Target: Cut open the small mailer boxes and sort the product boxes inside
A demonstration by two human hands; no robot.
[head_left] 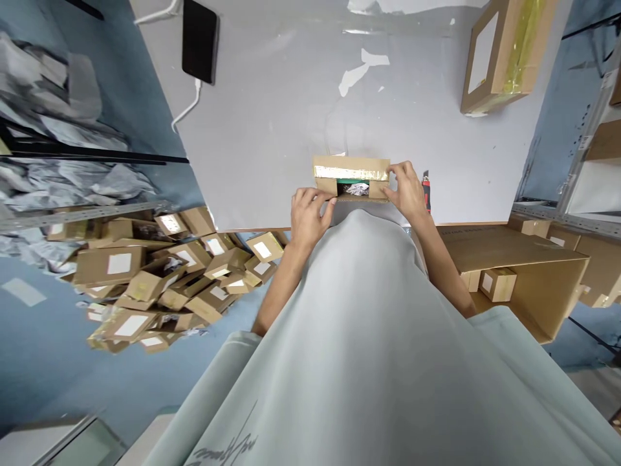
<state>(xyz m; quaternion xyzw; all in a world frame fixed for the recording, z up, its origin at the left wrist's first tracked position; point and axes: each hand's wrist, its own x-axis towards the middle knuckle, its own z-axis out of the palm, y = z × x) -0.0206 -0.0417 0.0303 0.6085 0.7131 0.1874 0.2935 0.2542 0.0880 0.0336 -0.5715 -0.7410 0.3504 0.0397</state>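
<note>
A small cardboard box (352, 167) sits at the table's near edge, its top flap raised and shiny tape along the flap. Through the gap between the side flaps I see crumpled whitish stuff (358, 188) and a strip of green; what they are I cannot make out. My left hand (310, 210) pinches the box's left side flap between thumb and fingers. On the right end of the box, my right hand (407, 188) grips the edge with thumb and fingertips. Just right of that hand lies a red and black utility knife (426, 192) with its blade out.
A black phone (199, 42) with a white cable lies at the back left of the table (272, 129). A taped carton (504, 58) stands at the back right. Several boxes (213, 301) are heaped on the floor at left. A large open carton (543, 278) holds a small box at right.
</note>
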